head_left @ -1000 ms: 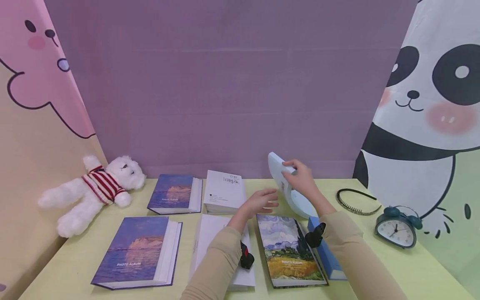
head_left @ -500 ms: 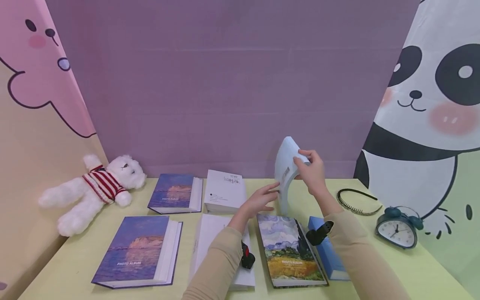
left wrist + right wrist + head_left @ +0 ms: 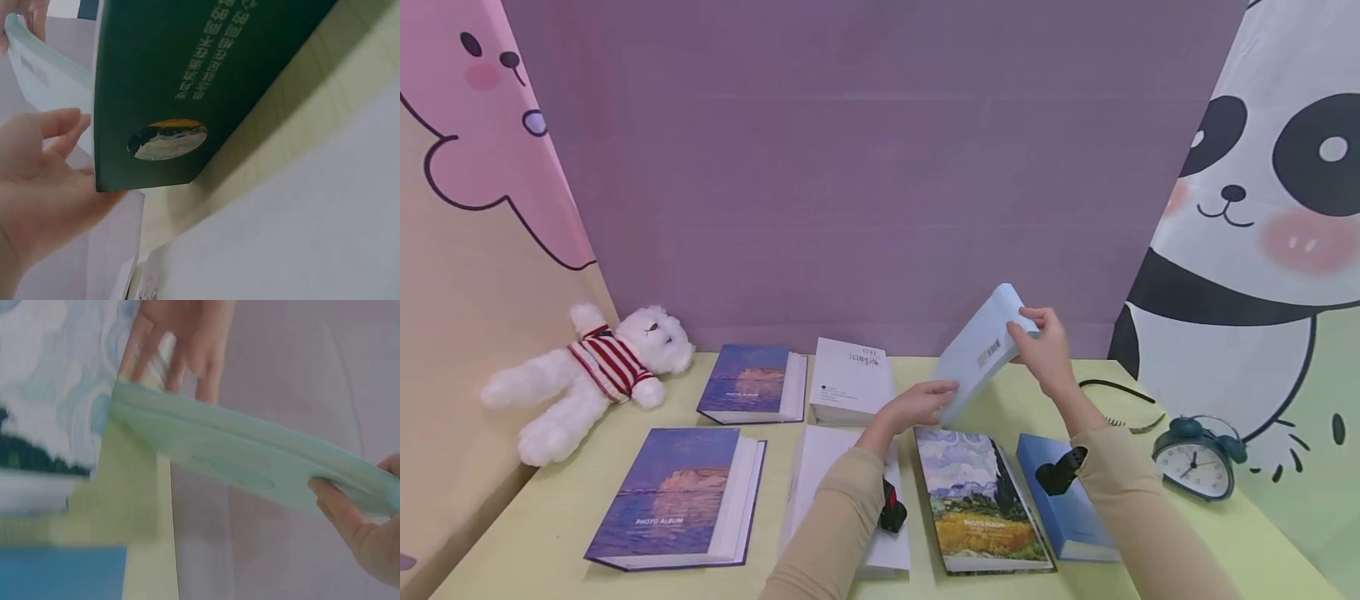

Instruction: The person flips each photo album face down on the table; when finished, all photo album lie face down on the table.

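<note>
A pale blue-green softcover book (image 3: 981, 354) with a barcode is held tilted above the back of the table. My right hand (image 3: 1047, 350) pinches its upper right end, thumb on the near face. My left hand (image 3: 916, 407) is at the lower left end, its fingers fairly straight and touching or very close to the edge. In the right wrist view, the book (image 3: 240, 456) spans between both hands. Below them lies a photo album (image 3: 981, 504) with a painted landscape cover; its dark green spine (image 3: 165, 94) fills much of the left wrist view.
Two purple-blue photo albums (image 3: 673, 492) lie at left, near a white plush bear (image 3: 610, 367). White books (image 3: 850, 379) lie in the middle, one partly under my left forearm. A blue book (image 3: 1063, 508), a hairband (image 3: 1138, 427) and an alarm clock (image 3: 1197, 462) are on the right.
My right hand has moved right with the book, which was bent and is now straighter, its barcode face turned to the front. My left hand has stayed near its lower end.
</note>
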`<action>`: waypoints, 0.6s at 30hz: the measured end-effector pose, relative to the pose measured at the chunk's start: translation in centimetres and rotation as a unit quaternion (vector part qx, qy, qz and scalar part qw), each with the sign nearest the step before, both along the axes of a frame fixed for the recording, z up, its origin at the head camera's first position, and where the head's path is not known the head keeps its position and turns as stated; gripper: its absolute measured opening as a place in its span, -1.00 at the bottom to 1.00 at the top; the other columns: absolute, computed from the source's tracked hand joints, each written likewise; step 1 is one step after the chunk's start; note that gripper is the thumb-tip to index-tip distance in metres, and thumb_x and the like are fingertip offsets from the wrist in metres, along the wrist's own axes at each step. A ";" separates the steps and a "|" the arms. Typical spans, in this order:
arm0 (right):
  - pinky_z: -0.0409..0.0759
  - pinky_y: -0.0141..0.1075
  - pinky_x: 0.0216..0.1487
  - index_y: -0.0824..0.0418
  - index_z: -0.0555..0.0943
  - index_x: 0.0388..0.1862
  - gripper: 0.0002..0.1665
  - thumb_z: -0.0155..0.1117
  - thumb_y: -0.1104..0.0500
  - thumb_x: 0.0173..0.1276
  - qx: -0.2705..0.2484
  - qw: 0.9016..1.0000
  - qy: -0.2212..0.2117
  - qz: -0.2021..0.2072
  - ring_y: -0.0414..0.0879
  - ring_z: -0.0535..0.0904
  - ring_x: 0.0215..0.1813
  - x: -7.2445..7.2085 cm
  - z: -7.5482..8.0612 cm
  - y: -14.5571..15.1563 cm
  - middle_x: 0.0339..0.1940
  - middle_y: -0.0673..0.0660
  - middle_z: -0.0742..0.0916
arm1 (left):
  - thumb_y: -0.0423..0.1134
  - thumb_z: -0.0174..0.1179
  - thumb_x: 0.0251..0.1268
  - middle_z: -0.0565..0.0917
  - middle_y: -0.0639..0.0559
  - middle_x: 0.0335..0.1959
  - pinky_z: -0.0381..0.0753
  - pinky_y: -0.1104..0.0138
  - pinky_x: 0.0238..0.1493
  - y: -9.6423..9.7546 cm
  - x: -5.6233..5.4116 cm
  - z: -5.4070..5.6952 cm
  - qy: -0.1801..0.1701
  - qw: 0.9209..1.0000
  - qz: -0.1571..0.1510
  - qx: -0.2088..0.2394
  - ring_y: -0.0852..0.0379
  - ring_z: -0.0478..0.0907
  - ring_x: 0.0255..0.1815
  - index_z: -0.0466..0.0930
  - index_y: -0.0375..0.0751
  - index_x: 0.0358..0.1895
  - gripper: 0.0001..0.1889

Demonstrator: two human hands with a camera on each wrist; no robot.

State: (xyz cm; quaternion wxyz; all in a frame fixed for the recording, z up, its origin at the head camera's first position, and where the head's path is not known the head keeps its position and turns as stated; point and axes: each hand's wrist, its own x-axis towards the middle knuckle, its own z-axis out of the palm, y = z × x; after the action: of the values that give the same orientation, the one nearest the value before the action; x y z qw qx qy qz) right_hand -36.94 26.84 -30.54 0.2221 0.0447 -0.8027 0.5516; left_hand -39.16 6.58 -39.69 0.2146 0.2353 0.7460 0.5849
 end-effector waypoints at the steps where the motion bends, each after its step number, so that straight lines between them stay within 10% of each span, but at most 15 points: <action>1: 0.70 -0.29 -0.34 0.39 0.29 0.26 -0.46 0.06 0.12 0.41 0.019 1.000 0.000 0.002 -0.33 0.53 -0.34 0.1 0.1 0.3 0.02 0.31 0.43 | -0.20 -0.20 0.53 0.17 -0.10 0.45 0.31 -0.01 0.32 0.1 0.1 0.0 0.001 1.000 0.000 -0.006 -0.13 0.14 0.44 0.18 -0.08 0.43 -0.54; 10: 0.53 -0.62 -0.33 0.37 0.49 0.11 -0.46 0.08 -0.06 0.40 0.129 0.991 -0.015 -0.031 -0.40 0.51 -0.32 1.1 0.0 3.5 -0.06 0.35 0.61 | -0.14 -0.16 0.51 0.29 -0.11 0.40 0.38 0.11 0.29 0.0 0.3 -0.1 0.036 0.994 0.021 -0.101 -0.07 0.21 0.41 0.30 -0.14 0.36 -0.56; 18: 0.61 -0.23 -0.07 0.43 0.42 0.21 -0.38 0.16 -0.01 0.37 0.190 0.978 -0.061 -0.057 0.29 0.54 0.10 1.8 -1.3 6.0 0.14 0.47 0.55 | -0.03 -0.14 0.48 0.32 0.05 0.39 0.28 0.18 0.37 -0.2 -0.8 -1.4 0.065 0.985 -0.020 -0.156 0.00 0.16 0.45 0.34 -0.01 0.35 -0.55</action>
State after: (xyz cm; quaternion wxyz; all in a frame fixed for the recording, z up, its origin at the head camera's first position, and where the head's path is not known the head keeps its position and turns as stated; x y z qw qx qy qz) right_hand -35.16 32.86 -31.80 0.1915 0.0067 -0.9060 0.3774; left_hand -40.01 6.37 -41.08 0.2114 0.2507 0.8358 0.4403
